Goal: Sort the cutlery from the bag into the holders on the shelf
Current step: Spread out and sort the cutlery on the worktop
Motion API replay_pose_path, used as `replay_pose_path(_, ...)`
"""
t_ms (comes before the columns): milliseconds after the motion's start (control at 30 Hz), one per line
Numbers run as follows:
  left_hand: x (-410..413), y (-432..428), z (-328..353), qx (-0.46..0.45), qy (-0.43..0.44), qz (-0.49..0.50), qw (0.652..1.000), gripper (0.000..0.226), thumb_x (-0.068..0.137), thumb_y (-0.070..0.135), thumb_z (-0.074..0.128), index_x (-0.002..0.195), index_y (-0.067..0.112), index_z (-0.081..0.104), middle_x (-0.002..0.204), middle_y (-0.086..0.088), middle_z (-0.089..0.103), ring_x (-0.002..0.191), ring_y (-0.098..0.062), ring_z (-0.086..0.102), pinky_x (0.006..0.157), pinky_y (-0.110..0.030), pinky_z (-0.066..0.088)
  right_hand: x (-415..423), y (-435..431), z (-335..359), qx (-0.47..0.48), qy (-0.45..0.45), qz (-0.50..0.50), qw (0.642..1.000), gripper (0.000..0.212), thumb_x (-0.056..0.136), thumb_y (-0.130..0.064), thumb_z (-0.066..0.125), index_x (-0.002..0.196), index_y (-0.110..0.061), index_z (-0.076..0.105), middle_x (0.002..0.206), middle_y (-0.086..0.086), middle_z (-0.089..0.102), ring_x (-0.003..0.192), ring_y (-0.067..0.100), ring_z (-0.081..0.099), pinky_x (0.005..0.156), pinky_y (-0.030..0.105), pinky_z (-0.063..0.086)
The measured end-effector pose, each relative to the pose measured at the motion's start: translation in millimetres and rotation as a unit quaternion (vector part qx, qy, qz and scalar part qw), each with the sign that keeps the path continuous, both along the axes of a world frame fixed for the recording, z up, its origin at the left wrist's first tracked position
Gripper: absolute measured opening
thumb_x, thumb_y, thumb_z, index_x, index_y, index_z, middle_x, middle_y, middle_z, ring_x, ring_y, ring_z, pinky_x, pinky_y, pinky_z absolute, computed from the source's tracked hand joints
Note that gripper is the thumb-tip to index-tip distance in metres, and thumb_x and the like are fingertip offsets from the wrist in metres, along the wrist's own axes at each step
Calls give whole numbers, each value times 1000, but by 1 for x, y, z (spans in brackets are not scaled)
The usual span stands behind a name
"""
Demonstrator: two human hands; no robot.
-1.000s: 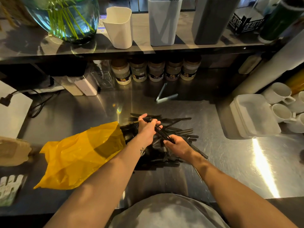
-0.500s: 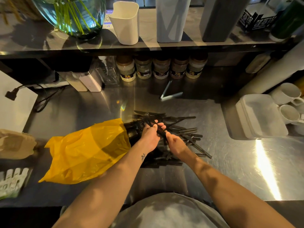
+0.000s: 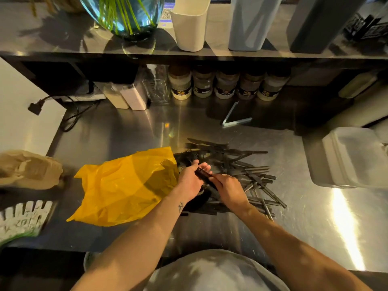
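Worktop: the brushed stainless-steel worktop [image 3: 117, 131] carries everything, and the view sits nearer to it than half a second ago.
Shelf: the dark glossy shelf [image 3: 52, 45] runs above the back of the worktop.
Bag: the crumpled yellow plastic bag [image 3: 126, 185] lies left of the hands, unmoved, with its mouth toward the cutlery.
Cutlery: a loose heap of black plastic cutlery [image 3: 241, 162] is spilled on the worktop at the bag's mouth.
Box: a white lidded plastic box [image 3: 352, 158] sits at the right, well apart from the heap.
Holders: the cream plastic holder [image 3: 190, 26], pale grey holder [image 3: 249, 24] and dark grey holder [image 3: 315, 24] stand upright in a row on the shelf, their insides out of sight.
Jars: a row of labelled glass jars [image 3: 224, 84] stands under the shelf.
Left hand [image 3: 190, 181]: its fingers are curled round a bundle of black handles [image 3: 202, 173], as before.
Right hand [image 3: 230, 191]: it has closed in from the lower right and grips the same bundle, almost touching the left hand. It is blurred.
Tongs: pale metal tongs [image 3: 233, 118] lie open behind the heap.
In the way: both hands hide the near part of the heap.
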State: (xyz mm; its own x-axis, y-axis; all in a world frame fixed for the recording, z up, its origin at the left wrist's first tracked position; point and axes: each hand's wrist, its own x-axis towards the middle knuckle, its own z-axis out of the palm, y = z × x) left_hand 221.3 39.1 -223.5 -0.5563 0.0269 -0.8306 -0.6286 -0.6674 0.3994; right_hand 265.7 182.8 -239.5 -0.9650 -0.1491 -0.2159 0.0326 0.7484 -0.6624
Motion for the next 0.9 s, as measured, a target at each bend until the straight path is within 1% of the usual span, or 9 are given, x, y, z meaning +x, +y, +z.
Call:
replay_pose_path(100, -7, -11, -6, -35, -20, 12, 999, 15, 106, 6, 43, 101, 10, 57, 78, -9, 52, 68, -22, 52, 71, -40, 52, -2, -10, 0, -24, -29, 40, 998, 31, 108, -33, 46, 98, -15, 69, 83, 2, 59, 72, 18, 54, 66, 30, 35)
replay_pose_path(167, -14, -23, -10, -62, -25, 17, 998, 19, 107, 4, 41, 99, 10, 57, 75, -7, 51, 65, -19, 49, 71, -39, 52, -5, -16, -2, -30, -46, 32, 998, 33, 109, -35, 42, 91, -18, 65, 84, 1, 60, 74, 18, 55, 67, 32, 38)
replay_pose_path(267, -19, -44, -13, -61, -20, 12, 998, 17, 108, 7, 41, 104, 10, 58, 81, -9, 57, 75, -22, 58, 80, -43, 53, -16, -22, -10, -35, -56, -15, 998, 28, 107, -28, 47, 104, -13, 71, 99, 6, 68, 91, 21, 65, 81, 35, 49)
replay_pose_path(367, -24, -67, -15, -59, -15, -4, 998, 18, 107, 6, 43, 118, 10, 57, 87, -9, 62, 87, -24, 65, 93, -46, 50, -33, -33, -13, 5, -70, -34, 997, 23, 104, -22, 50, 111, -10, 69, 109, 13, 69, 106, 30, 63, 90, 32, 44)
replay_pose_path(500, -31, -84, -14, -36, -4, -13, 999, 15, 106, 10, 47, 119, 11, 54, 87, -9, 63, 90, -25, 65, 97, -46, 48, -54, -45, -20, 51, -137, -71, 987, 36, 103, -40, 51, 126, -16, 64, 130, 12, 61, 125, 32, 47, 109, 41, 33)
replay_pose_path(567, -33, -91, -16, -28, -5, -28, 999, 16, 106, 13, 49, 121, 11, 54, 88, -8, 63, 92, -24, 65, 99, -45, 48, -61, -53, -29, 90, -164, -71, 980, 48, 98, -54, 49, 131, -21, 61, 138, 9, 56, 131, 31, 42, 111, 43, 33)
replay_pose_path(633, -33, -96, -18, -25, -10, -43, 999, 18, 105, 14, 49, 123, 12, 54, 89, -7, 64, 93, -24, 65, 99, -43, 49, -65, -61, -34, 134, -174, -70, 973, 57, 95, -61, 52, 135, -20, 58, 142, 7, 52, 135, 32, 38, 112, 45, 33)
replay_pose_path(733, -34, -99, -21, -26, -18, -56, 998, 17, 105, 15, 50, 121, 11, 56, 93, -8, 64, 98, -25, 64, 98, -43, 49, -66, -73, -35, 188, -138, -81, 969, 68, 90, -65, 59, 137, -16, 54, 142, 8, 51, 135, 31, 40, 111, 43, 34)
replay_pose_path(900, -32, -102, -27, -40, -30, -68, 996, 16, 105, 15, 51, 119, 12, 58, 101, -11, 65, 104, -27, 65, 104, -46, 49, -68, -84, -44, 214, -133, -80, 964, 58, 93, -55, 60, 132, -12, 54, 134, 10, 58, 128, 32, 46, 108, 43, 37)
